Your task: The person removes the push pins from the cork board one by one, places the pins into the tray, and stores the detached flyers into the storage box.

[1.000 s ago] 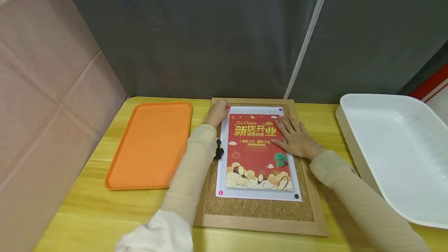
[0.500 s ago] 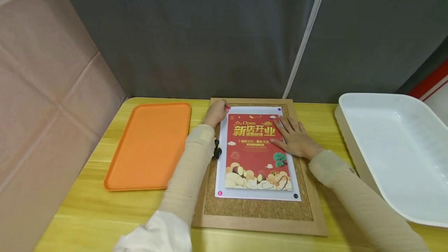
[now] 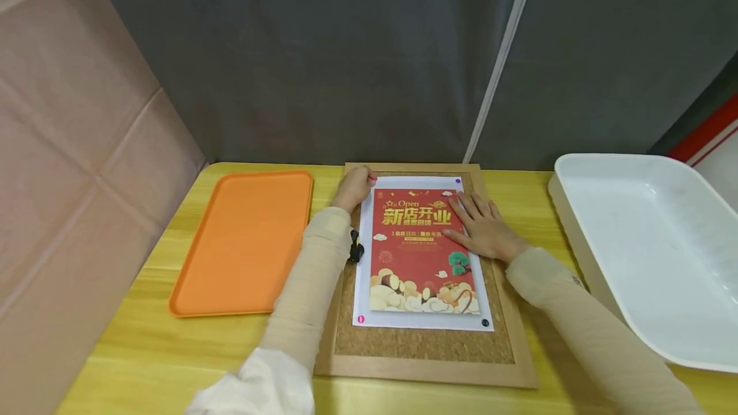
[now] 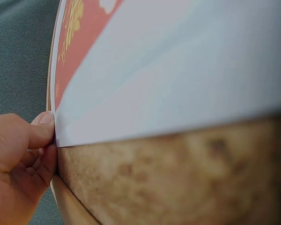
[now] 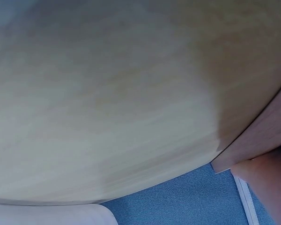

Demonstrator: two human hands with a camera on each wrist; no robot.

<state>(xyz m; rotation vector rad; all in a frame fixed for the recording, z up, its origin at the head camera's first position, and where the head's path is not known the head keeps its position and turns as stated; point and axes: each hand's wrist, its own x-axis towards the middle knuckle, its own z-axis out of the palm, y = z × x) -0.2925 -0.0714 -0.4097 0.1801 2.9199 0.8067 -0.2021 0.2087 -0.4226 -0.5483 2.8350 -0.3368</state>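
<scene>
The corkboard (image 3: 426, 346), edged by a wooden frame (image 3: 426, 369), lies on the yellow wood-grained tabletop (image 3: 225, 357). Over the middle of the corkboard lies a white sheet (image 3: 415, 321), and on that sheet a red poster (image 3: 421, 258) with gold lettering and pale mushroom-like shapes along its near edge. The left hand (image 3: 353, 187) is at the far left corner of the corkboard, its fingers curled; its grip is pinched together at the sheet's corner, on a pink pin (image 3: 373, 179) that shows just past the fingertips. The left wrist view has the thumb and fingers meeting right at that corner of the paper. The right hand (image 3: 485, 228) rests over the right side of the corkboard, its grip spread, fingers laid out across the poster's right edge. Towards the corkboard's far right corner, a purple pin (image 3: 458, 181) sits on the sheet; on the near side are a magenta pin (image 3: 360, 319) at the left and a dark pin (image 3: 485, 323) at the right. Left of the corkboard is an orange tray (image 3: 245, 245); to its right, a white tub (image 3: 651, 242). A dark grey curtain (image 3: 323, 63) hangs behind the corkboard.
</scene>
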